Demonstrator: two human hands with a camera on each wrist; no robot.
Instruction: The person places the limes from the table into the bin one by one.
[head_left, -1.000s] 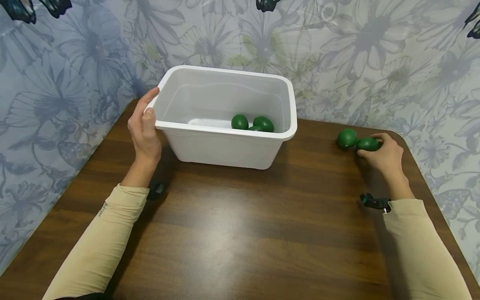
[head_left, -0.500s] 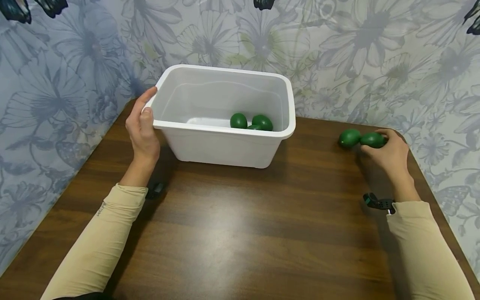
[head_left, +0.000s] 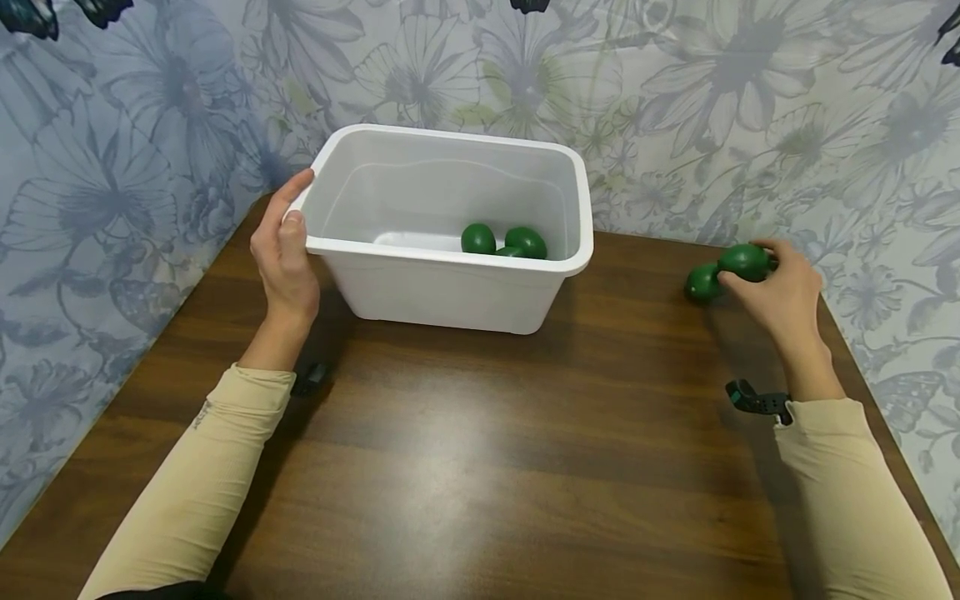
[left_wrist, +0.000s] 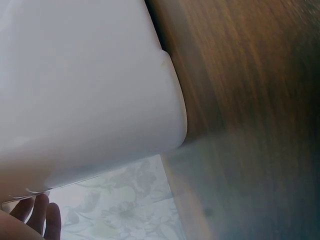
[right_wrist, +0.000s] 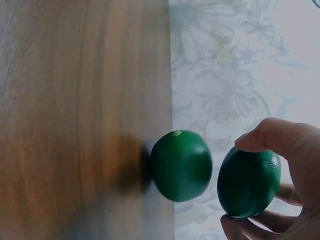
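My left hand (head_left: 287,258) grips the left end of a white plastic tub (head_left: 442,292), thumb at the rim and other fingers round the outside. In the left wrist view the tub's smooth wall (left_wrist: 90,80) fills much of the picture, with curled fingers (left_wrist: 39,215) at its edge. Inside the tub lie three green limes (head_left: 478,239). At the table's far right my right hand (head_left: 787,292) pinches a lime (right_wrist: 249,182) between thumb and fingers, raised off the table. Another lime (right_wrist: 181,166), with a pale stem spot, rests on the table just left of it.
The brown wooden table (head_left: 465,450) ends at a wall with flowered covering (head_left: 712,125) behind and at both sides. Its right edge runs close by the right hand. A dark band (head_left: 757,400) sits on the right wrist.
My right hand has lifted its lime up and slightly to the right, off the tabletop. The neighbouring lime has rolled a little. My left hand and the tub stay in place.
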